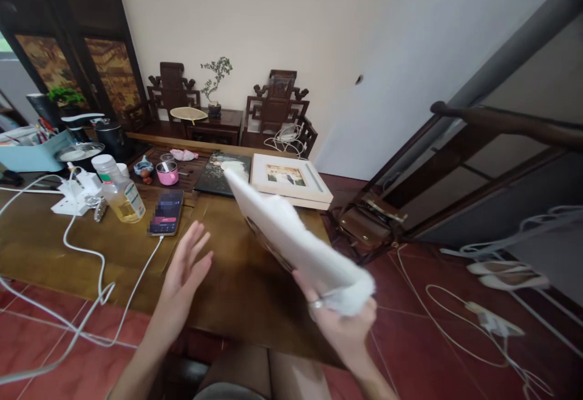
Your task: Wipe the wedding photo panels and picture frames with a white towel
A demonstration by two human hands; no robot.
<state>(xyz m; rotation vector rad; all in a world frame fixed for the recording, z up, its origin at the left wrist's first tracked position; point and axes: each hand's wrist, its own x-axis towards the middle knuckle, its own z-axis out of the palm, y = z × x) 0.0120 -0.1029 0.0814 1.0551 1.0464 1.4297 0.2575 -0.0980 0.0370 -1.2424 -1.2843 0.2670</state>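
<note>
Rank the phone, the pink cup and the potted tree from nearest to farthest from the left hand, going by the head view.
1. phone: just ahead of the open left hand, on the near part of the table.
2. pink cup: farther back on the table, behind the phone.
3. potted tree: at the far wall, between two chairs.

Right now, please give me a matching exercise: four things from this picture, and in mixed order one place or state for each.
Things:
1. phone
2. brown bag
3. left hand
4. right hand

States:
A. grips a white flat item
B. on the red floor beside the table
C. open and spread, holding nothing
D. lies on the table, white cable plugged in

Pairs: 1-D, 2-B, 3-C, 4-A
</note>
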